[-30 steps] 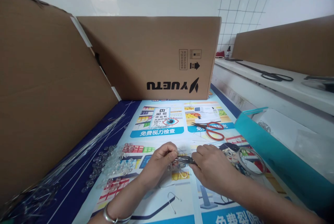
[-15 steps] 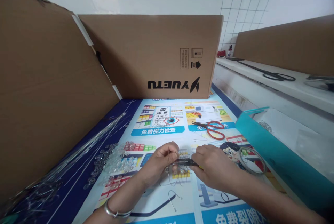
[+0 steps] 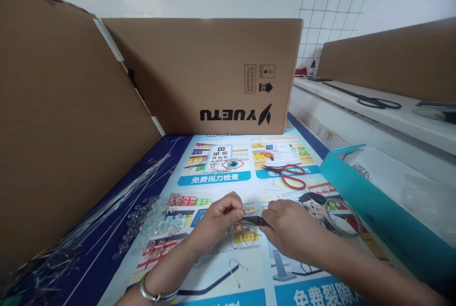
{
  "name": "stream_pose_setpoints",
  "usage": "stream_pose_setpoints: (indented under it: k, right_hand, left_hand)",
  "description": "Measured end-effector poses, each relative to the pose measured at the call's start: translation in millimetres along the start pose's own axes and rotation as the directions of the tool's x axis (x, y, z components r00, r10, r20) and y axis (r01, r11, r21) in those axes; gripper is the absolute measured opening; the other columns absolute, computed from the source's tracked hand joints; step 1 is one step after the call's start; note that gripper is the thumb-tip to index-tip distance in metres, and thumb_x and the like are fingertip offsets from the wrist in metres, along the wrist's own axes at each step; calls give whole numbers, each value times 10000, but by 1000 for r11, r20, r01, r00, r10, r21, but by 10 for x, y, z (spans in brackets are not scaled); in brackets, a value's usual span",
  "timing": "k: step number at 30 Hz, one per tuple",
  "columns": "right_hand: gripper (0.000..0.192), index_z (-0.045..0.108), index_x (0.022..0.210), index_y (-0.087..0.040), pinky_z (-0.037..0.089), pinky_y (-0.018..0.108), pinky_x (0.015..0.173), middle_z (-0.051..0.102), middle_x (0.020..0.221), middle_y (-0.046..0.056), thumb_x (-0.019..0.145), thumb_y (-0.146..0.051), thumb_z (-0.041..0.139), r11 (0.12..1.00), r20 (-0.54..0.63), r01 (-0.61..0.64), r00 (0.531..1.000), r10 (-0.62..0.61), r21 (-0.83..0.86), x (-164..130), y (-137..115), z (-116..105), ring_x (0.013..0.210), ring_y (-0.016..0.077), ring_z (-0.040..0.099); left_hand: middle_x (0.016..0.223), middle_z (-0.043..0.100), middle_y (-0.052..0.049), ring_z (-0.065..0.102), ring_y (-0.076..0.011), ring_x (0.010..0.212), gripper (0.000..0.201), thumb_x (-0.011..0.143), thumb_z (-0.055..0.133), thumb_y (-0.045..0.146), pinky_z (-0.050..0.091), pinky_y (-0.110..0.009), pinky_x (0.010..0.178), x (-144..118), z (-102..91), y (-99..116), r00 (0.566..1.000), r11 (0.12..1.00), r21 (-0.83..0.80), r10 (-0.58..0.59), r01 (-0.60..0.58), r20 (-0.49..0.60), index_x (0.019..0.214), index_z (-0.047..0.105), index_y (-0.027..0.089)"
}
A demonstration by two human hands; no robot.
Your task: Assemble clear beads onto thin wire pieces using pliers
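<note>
To your right the teal tray (image 3: 359, 201) holds a white sheet and a small tangle of wire, though its far end is too washed out to read. The big carton (image 3: 213, 73) at the back stands shut, logo upside down.

Your pliers (image 3: 253, 221) lie nearly level above the printed mat (image 3: 221, 177), long axis running left to right, tip aimed left toward your other hand. Your right hand (image 3: 290, 227) is curled over their handles, knuckles up, forearm coming in from the lower right. Your left hand (image 3: 217, 223) is pinched closed on a thin wire piece (image 3: 244, 239) just at the plier tip, wrist with bangle low on the mat. Clear beads (image 3: 156, 223) lie just left of it, red scissors (image 3: 292, 175) beyond.
</note>
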State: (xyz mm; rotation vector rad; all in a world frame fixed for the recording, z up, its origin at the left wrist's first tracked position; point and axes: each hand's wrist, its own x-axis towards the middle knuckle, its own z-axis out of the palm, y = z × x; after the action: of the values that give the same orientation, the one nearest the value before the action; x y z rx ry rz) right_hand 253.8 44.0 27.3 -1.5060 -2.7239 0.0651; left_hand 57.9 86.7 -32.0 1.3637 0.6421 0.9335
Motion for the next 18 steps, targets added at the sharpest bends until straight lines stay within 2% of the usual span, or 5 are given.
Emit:
stream_pose_setpoints:
  k: [18]
  right_hand:
    - [253,585,808,-172,276,278,568,612,791,61,857,-342,403,999,18,-5,1000,5,34,26,43,62,698,185,543]
  left_hand:
    - [766,438,26,498,-48,541,128,810,553,221,391,-225,584,6,-3,-25,1000,999,18,29,-29,1,711,528,144]
